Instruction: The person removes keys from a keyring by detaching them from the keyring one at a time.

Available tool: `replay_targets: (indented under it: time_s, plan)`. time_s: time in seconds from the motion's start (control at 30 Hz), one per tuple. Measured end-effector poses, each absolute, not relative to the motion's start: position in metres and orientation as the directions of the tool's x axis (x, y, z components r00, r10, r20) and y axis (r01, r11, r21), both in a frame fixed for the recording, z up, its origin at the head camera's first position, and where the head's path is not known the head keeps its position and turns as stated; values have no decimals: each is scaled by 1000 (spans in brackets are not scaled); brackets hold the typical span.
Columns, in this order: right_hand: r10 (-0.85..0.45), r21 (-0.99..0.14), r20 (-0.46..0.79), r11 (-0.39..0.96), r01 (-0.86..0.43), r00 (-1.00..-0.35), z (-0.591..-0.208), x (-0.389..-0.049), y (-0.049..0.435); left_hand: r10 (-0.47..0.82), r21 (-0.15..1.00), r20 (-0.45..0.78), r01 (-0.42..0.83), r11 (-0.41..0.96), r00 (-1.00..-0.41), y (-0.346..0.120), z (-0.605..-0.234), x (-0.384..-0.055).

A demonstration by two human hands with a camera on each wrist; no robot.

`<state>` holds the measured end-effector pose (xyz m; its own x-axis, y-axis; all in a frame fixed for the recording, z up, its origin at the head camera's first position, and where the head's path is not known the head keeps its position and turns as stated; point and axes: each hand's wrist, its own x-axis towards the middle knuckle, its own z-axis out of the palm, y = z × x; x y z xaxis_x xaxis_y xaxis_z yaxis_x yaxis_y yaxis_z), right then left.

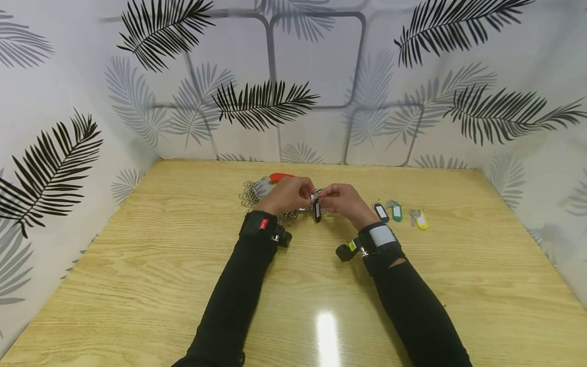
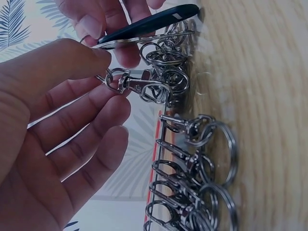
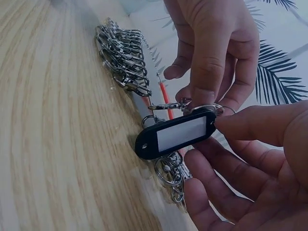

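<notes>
My left hand [image 1: 290, 194] pinches the ring end of a metal swivel clasp [image 2: 134, 85] between thumb and fingers, its other fingers loosely bent. From the right, my right hand [image 1: 344, 203] meets it, thumb and fingertips pinching the ring end of a black key tag [image 3: 180, 134] with a white label. The tag hangs tilted between both hands. A flat silver key [image 2: 144, 40] lies along the tag in the left wrist view. Both hands' fingertips come together at the split ring [image 3: 226, 109], which they partly cover.
More swivel clasps with rings [image 1: 249, 194] lie in a cluster beside the left hand, near a grey piece [image 1: 263, 187] and a red strip [image 1: 281, 177]. Right of the hands lie a black tag [image 1: 381, 212], a green tag [image 1: 397, 213] and a yellow tag [image 1: 421, 220] with keys [image 1: 415, 216].
</notes>
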<state>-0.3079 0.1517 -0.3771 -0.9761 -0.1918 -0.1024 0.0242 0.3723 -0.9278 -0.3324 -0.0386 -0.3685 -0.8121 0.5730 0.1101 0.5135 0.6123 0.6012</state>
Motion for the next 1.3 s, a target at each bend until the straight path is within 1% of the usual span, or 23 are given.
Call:
replay_targets:
  time_s: [0.17, 0.33, 0.67, 0.9, 1.3]
  plan:
    - [-181, -887, -18, 456, -68, -983, -379, -308, 149, 572, 616, 108, 506, 603, -813, -38, -370, -334]
    - [-145, -829, 51, 545, -123, -988, -379, -308, 147, 576, 628, 122, 513, 586, -808, -39, -371, -335]
    - [-123, -742, 212, 625, -242, -969, -378, -306, 144, 605, 605, 152, 558, 569, -782, -40, -371, -336]
    - [-119, -729, 233, 635, -255, -965, -379, -307, 142, 613, 603, 177, 578, 550, -770, -41, -373, -336]
    - [-126, -728, 250, 629, -272, -960, -380, -308, 141, 597, 589, 200, 582, 561, -777, -43, -373, -337]
